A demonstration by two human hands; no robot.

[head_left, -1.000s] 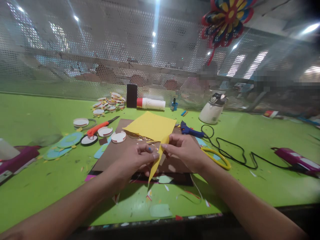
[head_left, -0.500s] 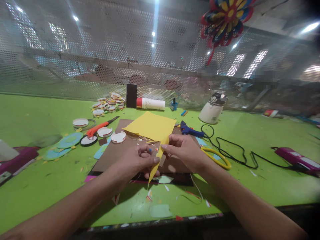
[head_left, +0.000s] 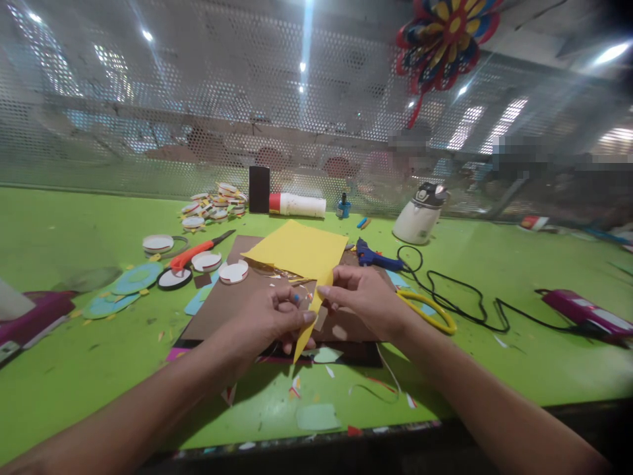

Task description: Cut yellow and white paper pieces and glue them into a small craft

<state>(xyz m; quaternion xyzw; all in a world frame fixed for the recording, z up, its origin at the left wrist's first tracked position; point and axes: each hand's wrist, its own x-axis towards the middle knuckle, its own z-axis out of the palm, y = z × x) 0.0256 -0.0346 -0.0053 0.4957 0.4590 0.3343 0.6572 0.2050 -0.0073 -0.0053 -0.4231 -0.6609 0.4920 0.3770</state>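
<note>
Firstly, far L: purple item (head_left: 47, 316), partly out of view. Next, lt-blue paper discs (head_left: 137, 278) & orange tool (head_left: 195, 254) w/ dark tip, on green table (head_left: 119, 369). Ctr-L: white disc (head_left: 233, 271) at edge of brown board (head_left: 217, 310). L hand (head_left: 271, 316): thumb & fingers clamped on lower part of yellow strip (head_left: 303, 339); strip slants btwn hands, above board, nearer than yellow sheet (head_left: 297, 247). R hand (head_left: 363, 297): pinching strip's upper part. Further R: blue glue gun (head_left: 380, 258); white jug (head_left: 418, 221), dark top, at rear; yellow loop (head_left: 426, 299) by R wrist. Far R: purple unit (head_left: 568, 307), blk cord (head_left: 479, 297) reaching it.
</note>
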